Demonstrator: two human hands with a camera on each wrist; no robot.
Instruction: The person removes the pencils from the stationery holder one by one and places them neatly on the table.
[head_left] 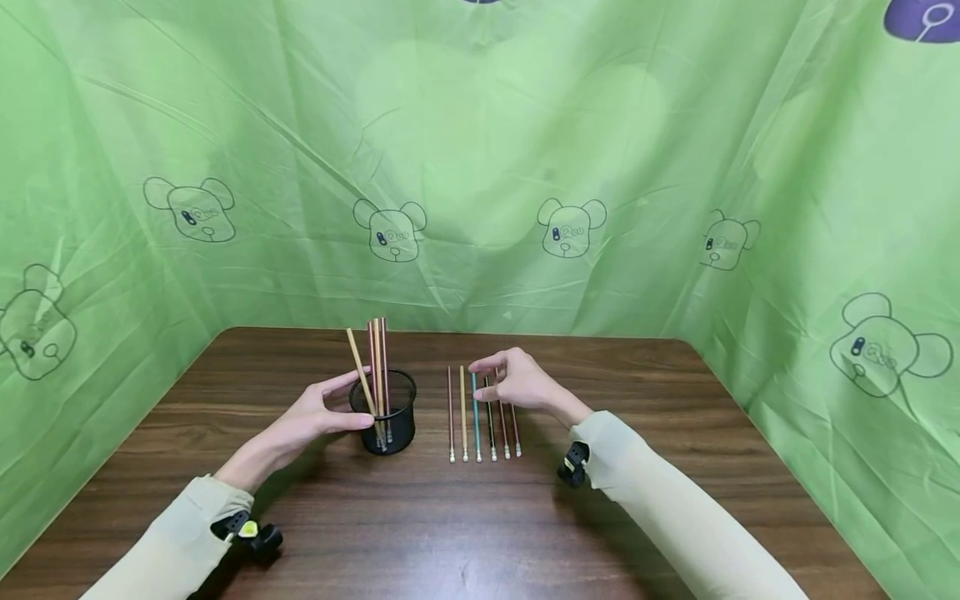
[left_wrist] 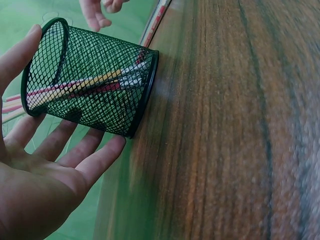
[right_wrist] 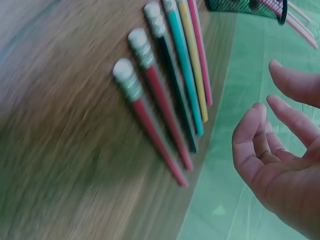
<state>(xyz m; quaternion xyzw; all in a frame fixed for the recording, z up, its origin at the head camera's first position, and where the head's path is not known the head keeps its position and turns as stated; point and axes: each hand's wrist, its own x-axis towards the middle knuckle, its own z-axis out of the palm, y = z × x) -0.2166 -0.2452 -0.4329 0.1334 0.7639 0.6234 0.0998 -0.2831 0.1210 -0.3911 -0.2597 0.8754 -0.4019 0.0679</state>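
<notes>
My left hand (head_left: 318,415) holds a black mesh pencil cup (head_left: 402,427), thumb on the near side of its rim and fingers round the far side. In the left wrist view those fingers (left_wrist: 97,157) lie along the mesh. Several pencils (head_left: 378,358) stand in the cup, eraser ends down; one yellow pencil (head_left: 358,360) leans left. Over the row of pencils on the table hovers my right hand (head_left: 521,383), thumb and forefinger apart with nothing between them. A teal pencil (head_left: 476,421) is nearest its fingertips. The right wrist view shows the hand (right_wrist: 285,175) beyond the pencils' far ends.
Left of the teal pencil lie a yellow pencil (head_left: 464,417) and a red pencil (head_left: 451,417); to its right are a black pencil (head_left: 492,435) and two more red ones. All have erasers toward me. A green curtain (head_left: 480,283) surrounds the wooden table (head_left: 465,533).
</notes>
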